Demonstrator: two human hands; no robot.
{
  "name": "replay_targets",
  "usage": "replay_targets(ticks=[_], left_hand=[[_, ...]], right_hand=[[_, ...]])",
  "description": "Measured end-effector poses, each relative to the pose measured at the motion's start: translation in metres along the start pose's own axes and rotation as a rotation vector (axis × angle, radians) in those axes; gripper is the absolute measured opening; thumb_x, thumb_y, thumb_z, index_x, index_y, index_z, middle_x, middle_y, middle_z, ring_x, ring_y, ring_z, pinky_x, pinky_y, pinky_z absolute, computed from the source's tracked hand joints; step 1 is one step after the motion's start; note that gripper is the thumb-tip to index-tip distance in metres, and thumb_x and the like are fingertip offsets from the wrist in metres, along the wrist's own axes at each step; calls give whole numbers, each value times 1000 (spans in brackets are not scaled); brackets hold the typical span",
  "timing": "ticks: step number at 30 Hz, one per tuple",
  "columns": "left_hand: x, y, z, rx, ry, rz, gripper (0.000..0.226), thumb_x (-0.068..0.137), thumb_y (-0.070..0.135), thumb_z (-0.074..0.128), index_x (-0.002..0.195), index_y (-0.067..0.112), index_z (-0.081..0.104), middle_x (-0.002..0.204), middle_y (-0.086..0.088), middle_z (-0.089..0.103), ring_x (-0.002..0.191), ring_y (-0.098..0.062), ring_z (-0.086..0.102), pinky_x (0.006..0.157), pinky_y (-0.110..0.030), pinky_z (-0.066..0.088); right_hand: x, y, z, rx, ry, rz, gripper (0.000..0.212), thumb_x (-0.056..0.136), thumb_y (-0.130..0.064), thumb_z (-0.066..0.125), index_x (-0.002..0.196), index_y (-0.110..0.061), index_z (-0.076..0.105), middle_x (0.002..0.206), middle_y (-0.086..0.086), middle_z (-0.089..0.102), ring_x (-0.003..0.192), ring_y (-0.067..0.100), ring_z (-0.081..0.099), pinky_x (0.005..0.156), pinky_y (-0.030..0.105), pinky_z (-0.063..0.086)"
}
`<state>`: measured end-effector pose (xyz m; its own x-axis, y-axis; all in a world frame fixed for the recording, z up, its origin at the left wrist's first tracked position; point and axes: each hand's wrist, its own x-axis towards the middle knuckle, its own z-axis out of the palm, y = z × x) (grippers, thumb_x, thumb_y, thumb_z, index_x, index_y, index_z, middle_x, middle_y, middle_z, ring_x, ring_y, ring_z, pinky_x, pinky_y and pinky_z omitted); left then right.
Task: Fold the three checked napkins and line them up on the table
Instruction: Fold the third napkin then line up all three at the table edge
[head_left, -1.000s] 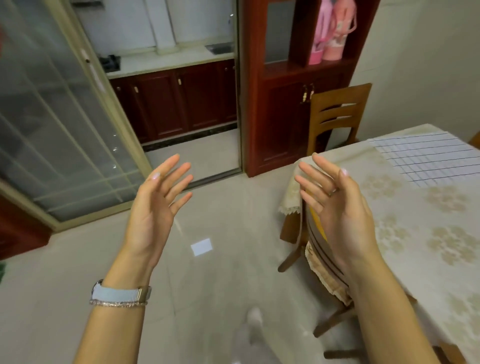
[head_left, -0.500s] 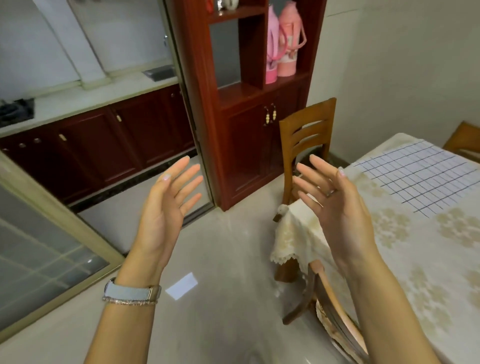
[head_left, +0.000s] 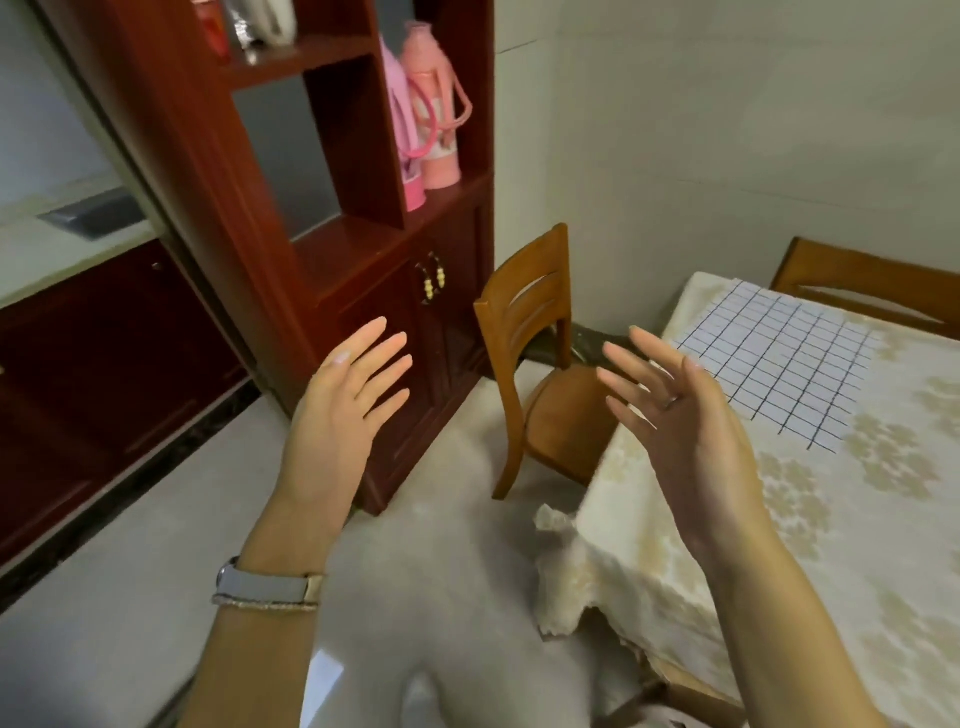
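A white napkin with a dark checked grid (head_left: 779, 358) lies flat and unfolded on the table (head_left: 857, 519), which wears a cream floral cloth, at the right. I see only this one napkin. My left hand (head_left: 348, 415) is raised over the floor, palm inward, fingers spread, holding nothing. My right hand (head_left: 685, 431) is raised beside the table's left edge, fingers apart and empty, with a ring on one finger. Both hands are apart from the napkin.
A wooden chair (head_left: 540, 364) stands at the table's far left corner and another chair back (head_left: 862, 280) behind the table. A dark red cabinet (head_left: 332, 223) with pink flasks (head_left: 431, 119) stands to the left. A chair edge (head_left: 670, 680) shows near the table's front.
The view has swung to the right, bringing the table and checked napkin further into sight. Both hands stay raised and open in much the same pose.
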<state>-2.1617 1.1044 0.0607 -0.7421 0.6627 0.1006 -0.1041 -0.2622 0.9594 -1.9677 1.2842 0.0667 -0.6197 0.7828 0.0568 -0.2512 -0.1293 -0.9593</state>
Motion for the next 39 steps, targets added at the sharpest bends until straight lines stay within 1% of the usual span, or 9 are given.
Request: replay_targets(ticks=[6,8,15,21,27,31,37,39], left_hand=[[113,11,-42,27,-150,-60,54,95,40,33,143,20,44,140,-1,56,130,-17,52,113,-47,34],[143,10,-50,40,-202,-75,52,97,40,32,144,20,43,140,0,56,130,-17,52,114,-47,34],[236,-15,-42,-12,-323,-149,54,93,42,37,142,21,46,139,-1,58,129,-17,54,113,-46,35],[306,-45,-5,9,-437,-175,54,95,41,36,143,20,45,138,0,58,129,-16,54,112,-45,36],[381,-64,45,52,-523,-200,39,103,32,32,135,25,52,136,0,60,128,-16,55,113,-46,36],[424,-79,88,64,-576,-212,37,105,27,30,133,24,54,136,-2,60,128,-17,55,113,-47,36],[458,-122,156,99,-748,-274,35,104,29,33,133,28,54,135,4,60,128,-13,54,111,-42,37],[466,-141,179,123,-796,-292,34,105,26,34,133,27,54,134,5,61,126,-11,55,109,-39,39]], right_hand=[[61,16,56,-3,175,-35,44,106,-33,25,133,-18,57,124,0,69,117,17,64,110,45,40],[76,21,67,-3,219,-37,44,106,-33,25,133,-17,56,124,1,69,116,17,64,110,45,41],[128,35,67,-8,379,-54,44,106,-32,25,133,-17,56,127,3,67,119,19,63,111,47,39],[185,46,42,37,486,-79,44,106,-33,25,134,-18,56,127,3,67,120,19,62,110,44,39],[244,47,14,62,607,-80,43,106,-32,25,132,-20,58,124,1,69,118,17,64,108,41,42],[270,37,-8,-7,706,-83,43,106,-32,24,131,-21,58,123,-2,69,115,14,65,106,40,45],[286,35,-41,-67,887,-62,42,106,-35,25,128,-25,61,121,-5,70,114,13,65,106,40,45],[289,40,-54,-77,941,-54,42,106,-35,26,128,-26,61,121,-6,70,114,13,65,105,41,45]])
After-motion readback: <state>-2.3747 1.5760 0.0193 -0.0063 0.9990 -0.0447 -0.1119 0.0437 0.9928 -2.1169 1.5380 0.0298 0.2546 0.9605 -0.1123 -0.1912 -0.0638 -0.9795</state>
